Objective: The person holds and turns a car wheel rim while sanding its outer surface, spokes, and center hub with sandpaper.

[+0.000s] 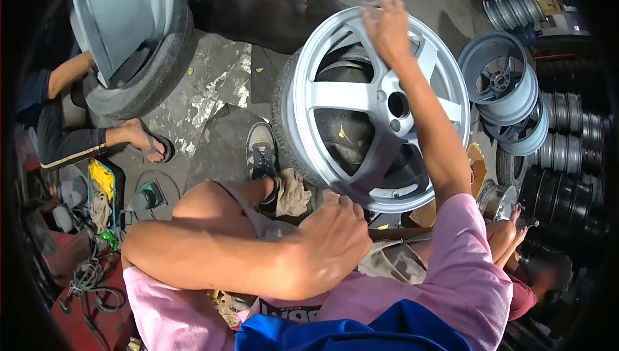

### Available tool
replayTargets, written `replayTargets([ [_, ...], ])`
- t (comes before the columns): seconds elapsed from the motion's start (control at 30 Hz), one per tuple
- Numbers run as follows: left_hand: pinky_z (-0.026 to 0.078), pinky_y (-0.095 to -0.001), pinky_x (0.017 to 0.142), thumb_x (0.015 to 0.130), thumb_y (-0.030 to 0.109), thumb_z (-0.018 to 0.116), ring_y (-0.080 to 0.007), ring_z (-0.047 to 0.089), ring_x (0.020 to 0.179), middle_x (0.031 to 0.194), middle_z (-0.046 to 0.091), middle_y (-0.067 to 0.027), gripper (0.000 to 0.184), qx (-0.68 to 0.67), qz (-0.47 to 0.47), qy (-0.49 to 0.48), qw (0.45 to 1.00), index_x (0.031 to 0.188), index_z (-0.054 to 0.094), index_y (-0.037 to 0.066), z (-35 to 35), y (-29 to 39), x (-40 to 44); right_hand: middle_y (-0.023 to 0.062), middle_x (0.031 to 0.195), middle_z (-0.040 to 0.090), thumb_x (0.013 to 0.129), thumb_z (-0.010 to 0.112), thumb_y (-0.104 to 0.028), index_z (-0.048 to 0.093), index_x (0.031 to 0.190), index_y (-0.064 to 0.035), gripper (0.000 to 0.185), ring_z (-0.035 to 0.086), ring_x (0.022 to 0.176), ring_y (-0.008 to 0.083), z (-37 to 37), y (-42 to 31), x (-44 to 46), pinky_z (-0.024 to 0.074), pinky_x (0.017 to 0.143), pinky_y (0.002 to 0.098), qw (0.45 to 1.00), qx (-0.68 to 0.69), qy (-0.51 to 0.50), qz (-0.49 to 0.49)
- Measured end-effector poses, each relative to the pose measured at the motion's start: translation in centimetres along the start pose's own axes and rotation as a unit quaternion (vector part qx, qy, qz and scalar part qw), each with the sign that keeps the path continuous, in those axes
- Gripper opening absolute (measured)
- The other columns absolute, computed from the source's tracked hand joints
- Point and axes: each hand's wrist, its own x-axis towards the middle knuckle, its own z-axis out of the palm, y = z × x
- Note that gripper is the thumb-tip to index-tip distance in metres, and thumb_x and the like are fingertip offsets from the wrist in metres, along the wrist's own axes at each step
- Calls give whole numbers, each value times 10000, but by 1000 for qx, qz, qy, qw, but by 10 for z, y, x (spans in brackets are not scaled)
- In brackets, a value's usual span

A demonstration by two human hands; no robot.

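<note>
A silver-grey alloy wheel rim point(342, 96) with wide spokes lies face up in front of me, propped on a black tire point(284, 112). My right hand point(389, 31) reaches across the rim, its fingers curled down at the far outer edge by the end of a spoke. Slight blur and the hand itself hide whatever is under those fingers. Closer to my body, my left hand point(335, 238) is curled with knuckles up, beside the rim's near edge. Its palm side is out of sight, so I cannot tell what it holds, if anything.
At left, another person's hand point(80, 66) is by a grey rim point(132, 9) on a tire point(161, 83). A black dog point(258, 15) lies beyond. Stacked rims point(500, 77) line the right, near another person point(522, 293). Tools and cables point(97, 280) lie lower left.
</note>
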Motion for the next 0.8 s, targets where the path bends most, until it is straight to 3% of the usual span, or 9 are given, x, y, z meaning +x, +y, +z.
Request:
replayTargets([
  [0.13,477,-410,832,807,139,628,-283,638,912,880,648,-152,214,-3,1,-4,1000,915,701,-31,-5,-1,5,68,1109,670,969,671,-235,787,1123,-96,238,573,1129,309,-31,-87,-8,465,933,468,980,108,-16,-167],
  [0.17,470,-408,798,803,132,626,-288,640,897,873,653,-174,209,5,18,79,997,903,696,-38,5,-1,1,60,1109,671,976,660,-238,791,1120,-103,236,570,1127,305,-27,-82,-6,460,927,470,986,67,-5,-151],
  [0.27,479,-419,819,807,131,616,-314,645,929,918,672,-210,226,-3,26,48,998,911,692,-55,1,2,1,51,1108,677,986,642,-262,797,1115,-112,251,566,1129,307,-6,-46,5,456,891,481,995,3,14,-96],
  [0.3,489,-436,828,800,126,616,-340,654,928,923,678,-238,233,18,66,258,964,902,690,-69,23,0,-8,57,1105,679,983,645,-264,796,1102,-106,249,569,1116,314,-6,-46,5,459,882,486,999,15,6,-38],
  [0.33,489,-436,828,800,126,616,-340,654,928,923,678,-238,233,18,62,260,963,902,690,-69,28,2,-8,64,1102,681,980,647,-267,795,1090,-100,248,572,1104,320,-11,-52,5,462,873,490,999,29,-3,20],
  [0.4,499,-472,850,776,133,639,-372,674,934,933,687,-260,251,-28,93,225,969,900,699,-77,32,5,-3,89,1093,682,963,667,-264,788,1040,-87,227,582,1054,331,-14,-94,-11,467,855,504,996,84,16,-30],
  [0.43,508,-499,852,760,133,655,-396,688,932,946,695,-272,242,-54,76,53,994,879,715,-69,10,8,4,92,1101,678,953,676,-251,779,1065,-84,227,583,1096,324,-31,-120,-25,463,874,504,990,131,-7,-47],
  [0.53,512,-499,868,748,125,670,-411,692,973,977,705,-275,217,-104,62,-22,992,864,735,-46,14,14,9,62,1196,645,956,667,-249,731,1210,-100,302,526,1198,283,-103,-173,-90,423,965,463,976,128,-112,-135],
  [0.8,605,-471,736,939,254,697,-376,752,819,799,743,-195,282,-96,-32,-62,993,817,780,13,26,6,10,6,1350,633,799,785,-178,766,1174,-133,378,561,1284,283,-228,-154,-288,447,975,453,971,153,-175,-51],
])
